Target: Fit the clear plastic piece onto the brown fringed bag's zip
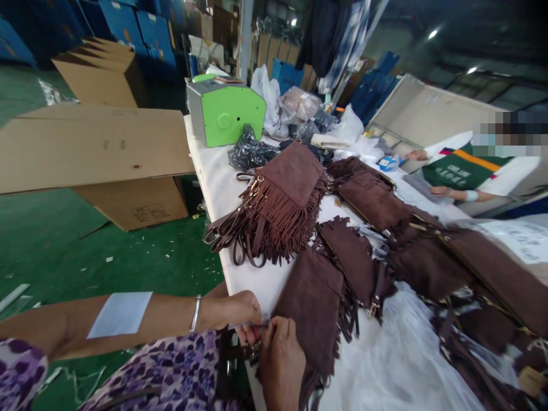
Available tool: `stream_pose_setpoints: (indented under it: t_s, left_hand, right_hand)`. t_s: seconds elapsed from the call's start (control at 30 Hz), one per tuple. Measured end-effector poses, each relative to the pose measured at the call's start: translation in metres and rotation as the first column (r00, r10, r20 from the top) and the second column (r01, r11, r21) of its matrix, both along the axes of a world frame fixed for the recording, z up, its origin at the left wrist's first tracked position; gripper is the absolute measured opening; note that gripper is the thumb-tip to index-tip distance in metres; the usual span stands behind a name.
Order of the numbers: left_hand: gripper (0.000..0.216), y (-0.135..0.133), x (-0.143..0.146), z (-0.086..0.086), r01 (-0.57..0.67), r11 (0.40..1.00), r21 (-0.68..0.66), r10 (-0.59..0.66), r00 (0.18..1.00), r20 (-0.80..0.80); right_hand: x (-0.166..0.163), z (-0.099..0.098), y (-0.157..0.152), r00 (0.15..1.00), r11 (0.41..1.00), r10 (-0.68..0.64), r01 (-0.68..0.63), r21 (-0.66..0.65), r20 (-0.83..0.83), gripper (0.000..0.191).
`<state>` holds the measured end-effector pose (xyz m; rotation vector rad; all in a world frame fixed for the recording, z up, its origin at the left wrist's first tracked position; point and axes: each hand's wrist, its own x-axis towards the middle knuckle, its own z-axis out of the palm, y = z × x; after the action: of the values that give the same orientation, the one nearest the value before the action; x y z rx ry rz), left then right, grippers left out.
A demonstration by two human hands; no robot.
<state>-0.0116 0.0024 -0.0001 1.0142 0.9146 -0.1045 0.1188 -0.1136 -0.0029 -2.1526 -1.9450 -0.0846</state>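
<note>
Our left hand (245, 313) and right hand (282, 357) meet at the near edge of the white bench (252, 279), just beside the lower left edge of a brown fringed bag (314, 302). Our left fingers are curled in, thumb side up; our right thumb and forefinger are pressed together at the same spot. Between them we pinch a small pale piece (266, 322), too blurred and too covered by the fingertips for us to name. The remaining right fingers fold under the palm, so we cannot tell whether they touch anything. Below the hands, the bag's fringe and some dark strapping run into shadow, hard to separate.

The bag lies flat on the bench, its lower end partly behind our right hand. Farther along sits a pile of fringed bags (282, 200), straps hanging over the side. More brown bags (432, 262) overlap on the right, some cut off by the frame. Across the bench, a person in a green apron (454, 176) has one hand at clear plastic (417, 185).
</note>
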Motion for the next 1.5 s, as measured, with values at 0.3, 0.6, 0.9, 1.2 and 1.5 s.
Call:
stream_pose_setpoints:
  t_s: [0.3, 0.6, 0.9, 1.2, 1.5]
  left_hand:
    - [0.019, 0.014, 0.013, 0.006, 0.136, 0.989, -0.049, -0.138, 0.990, -0.028]
    - [0.012, 0.031, 0.000, 0.016, 0.275, 0.936, -0.218, -0.251, 0.959, 0.130]
    - [0.013, 0.031, 0.001, 0.007, 0.215, 0.922, -0.321, -0.211, 0.976, 0.047]
    - [0.015, 0.023, -0.008, 0.002, 0.120, 0.911, -0.395, -0.107, 0.993, 0.055]
    - [0.008, 0.003, -0.004, 0.010, 0.039, 0.988, -0.147, -0.050, 0.996, -0.073]
  right_hand:
    - [0.011, 0.006, -0.007, 0.941, 0.978, 0.129, -0.069, 0.195, -0.314, 0.017]
    - [0.024, 0.003, 0.004, 0.910, 0.949, 0.316, -0.297, 0.109, -0.268, 0.030]
    - [0.028, -0.011, 0.002, 0.886, 0.929, 0.362, -0.318, 0.189, -0.290, 0.030]
    - [0.029, -0.013, 0.000, 0.864, 0.928, 0.359, -0.290, 0.235, -0.354, 0.029]
    - [0.026, -0.006, 0.005, 0.879, 0.950, 0.312, -0.285, 0.127, -0.362, 0.021]
